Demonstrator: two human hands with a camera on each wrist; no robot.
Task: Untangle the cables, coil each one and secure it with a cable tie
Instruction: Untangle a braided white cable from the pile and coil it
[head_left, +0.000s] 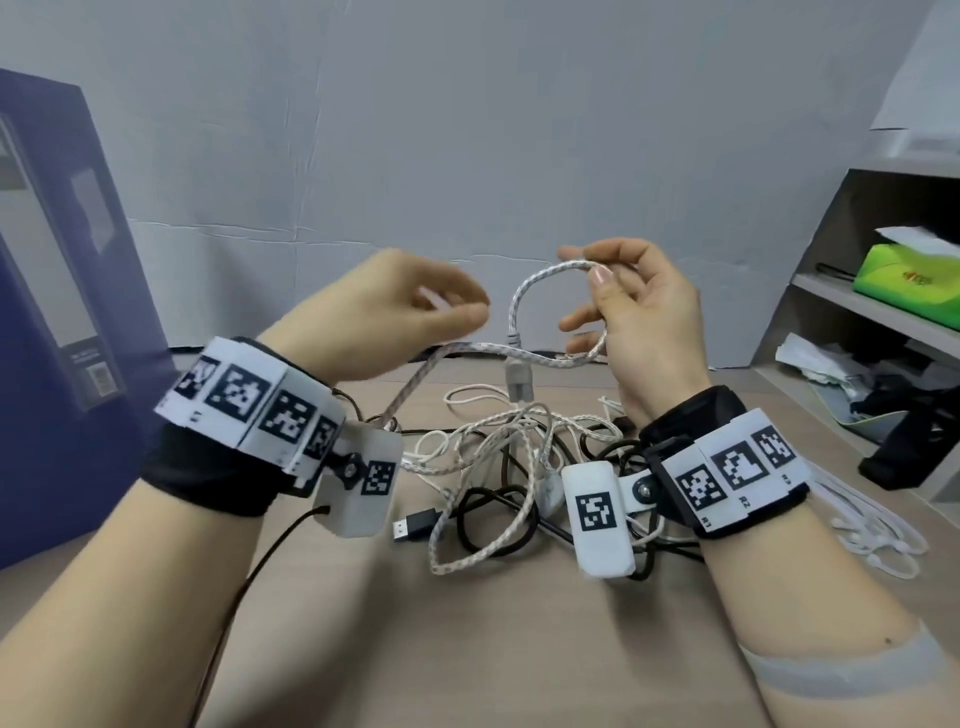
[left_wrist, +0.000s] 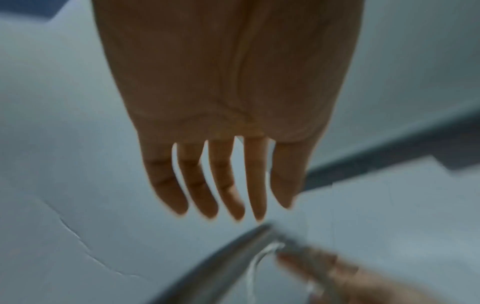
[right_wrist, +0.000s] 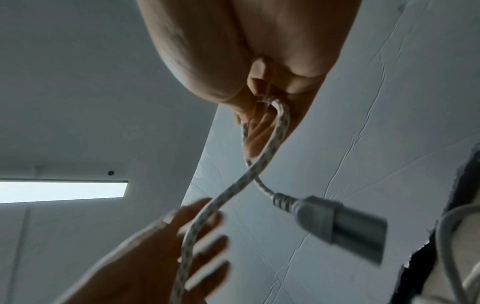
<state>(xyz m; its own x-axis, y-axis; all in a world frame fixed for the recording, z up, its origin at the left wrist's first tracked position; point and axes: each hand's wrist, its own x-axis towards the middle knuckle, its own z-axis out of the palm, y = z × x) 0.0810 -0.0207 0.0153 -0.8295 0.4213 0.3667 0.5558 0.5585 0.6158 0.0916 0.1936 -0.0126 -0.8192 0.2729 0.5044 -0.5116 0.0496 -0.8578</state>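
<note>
— What has the right hand?

— A loop of white braided cable, pinched in curled fingers above the wooden table, its grey plug dangling. The left hand hangs beside it, fingers loosely spread, holding nothing.

— And beyond?

— Tangled white and black cables beneath; white cable ties at right; a green tissue box on the shelf, its print unreadable.

The braided cable is motion-blurred in the left wrist view.
</note>
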